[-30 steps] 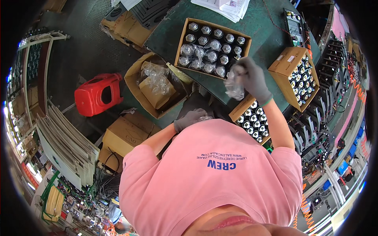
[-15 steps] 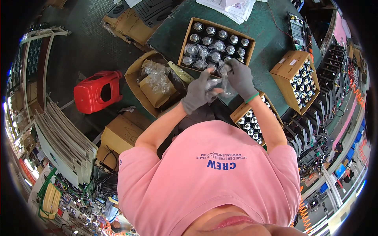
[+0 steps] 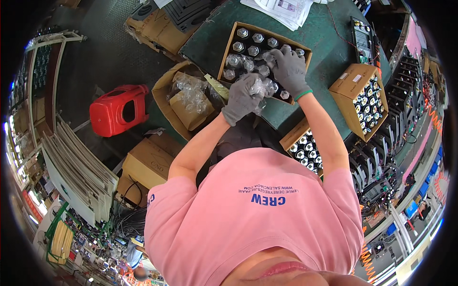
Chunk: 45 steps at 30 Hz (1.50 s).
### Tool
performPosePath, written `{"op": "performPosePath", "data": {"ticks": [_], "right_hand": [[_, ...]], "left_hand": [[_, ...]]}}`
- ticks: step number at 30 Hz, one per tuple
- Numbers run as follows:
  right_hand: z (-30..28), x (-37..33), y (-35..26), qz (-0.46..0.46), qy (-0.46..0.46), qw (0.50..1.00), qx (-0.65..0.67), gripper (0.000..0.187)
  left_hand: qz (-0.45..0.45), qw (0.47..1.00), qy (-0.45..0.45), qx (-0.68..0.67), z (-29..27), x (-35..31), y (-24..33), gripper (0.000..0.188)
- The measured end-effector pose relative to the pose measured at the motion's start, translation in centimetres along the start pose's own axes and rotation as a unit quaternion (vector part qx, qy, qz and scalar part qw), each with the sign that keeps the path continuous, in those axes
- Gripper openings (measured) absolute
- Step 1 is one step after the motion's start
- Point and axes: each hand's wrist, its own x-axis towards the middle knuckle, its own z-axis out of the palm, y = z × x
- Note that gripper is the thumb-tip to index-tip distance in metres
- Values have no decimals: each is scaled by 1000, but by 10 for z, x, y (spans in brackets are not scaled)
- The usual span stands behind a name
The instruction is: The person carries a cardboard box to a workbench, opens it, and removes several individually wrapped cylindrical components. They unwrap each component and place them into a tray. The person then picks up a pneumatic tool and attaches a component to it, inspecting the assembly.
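A cardboard box point(image 3: 221, 66) on the green table holds rows of black cylindrical parts with silver hexagonal tops, some wrapped in clear plastic. My left hand point(image 3: 242, 99), in a grey glove, is closed around a crumpled clear plastic bag point(image 3: 258, 89) at the box's near edge. Reaching into the right half of the box, my right hand point(image 3: 290, 72), also gloved, has its fingers curled down among the parts. What those fingers hold is hidden under the glove. Clear plastic lies beside its fingertips.
An open carton point(image 3: 164, 78) with crumpled clear plastic stands left of the table point(image 3: 210, 40). Two more boxes of silver-topped parts, a tilted box point(image 3: 346, 82) and a lower box point(image 3: 291, 138), are to the right. Papers point(image 3: 291, 12) lie at the far edge. A red plastic stool point(image 3: 107, 114) is on the floor.
My right hand has moved away from the left hand, up and over the box. The left hand has closed on the plastic and shifted slightly right and up.
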Motion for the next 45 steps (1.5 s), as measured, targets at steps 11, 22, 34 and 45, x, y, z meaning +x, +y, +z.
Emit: {"op": "performPosePath", "data": {"ticks": [11,22,34,45], "right_hand": [[-19,-4,-2,-78,120,972,185,8],[1,11,-49,-44,-45,995,82,32],[-18,17,-56,-32,59,964,255,12],[11,32,-79,-23,-96,984,149,28]], "left_hand": [[12,997,61,49,-3,16,9,72],[65,991,95,62,-29,-24,4,38],[-43,986,152,42,-33,-16,5,55],[9,979,180,97,-38,-38,-24,34]]}}
